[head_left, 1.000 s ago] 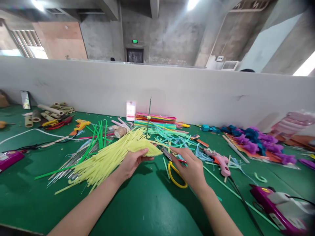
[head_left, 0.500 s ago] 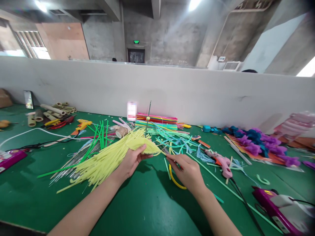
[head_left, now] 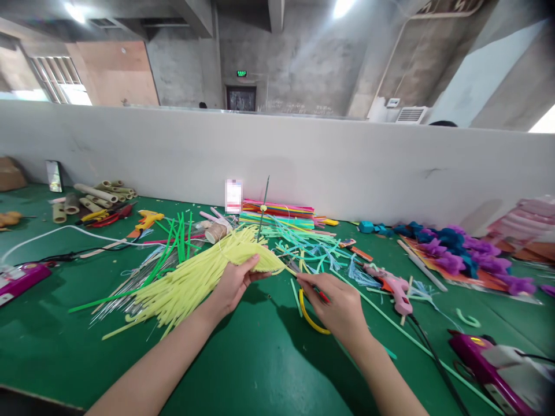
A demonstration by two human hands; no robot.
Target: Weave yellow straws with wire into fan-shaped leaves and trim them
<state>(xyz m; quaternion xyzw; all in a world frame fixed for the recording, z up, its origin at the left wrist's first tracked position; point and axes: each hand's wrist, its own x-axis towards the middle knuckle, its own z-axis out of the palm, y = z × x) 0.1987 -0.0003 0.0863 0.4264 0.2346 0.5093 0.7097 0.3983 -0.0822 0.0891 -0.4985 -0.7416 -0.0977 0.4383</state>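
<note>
The workpiece is a leaf-shaped panel [head_left: 245,253] of fuzzy yellow chenille stems, ribbed and softly curved, held above the smooth green tabletop [head_left: 269,364] at the centre of the scene. At its right end it narrows to a thin chenille tail [head_left: 288,269]. The left hand [head_left: 236,283] is clamped on the panel's near edge, thumb on the upper face and the other fingers underneath. Thumb and forefinger of the right hand [head_left: 333,293] are together at the tail's end. A red handle [head_left: 324,297] shows beneath that hand (tool type hidden by the fingers). The panel's long axis runs left to right, with the tapered point facing right and slightly near. Left of it lies a loose sheaf of straight yellow chenille stems [head_left: 177,289]; right, a glossy pink glue gun [head_left: 395,288].
</note>
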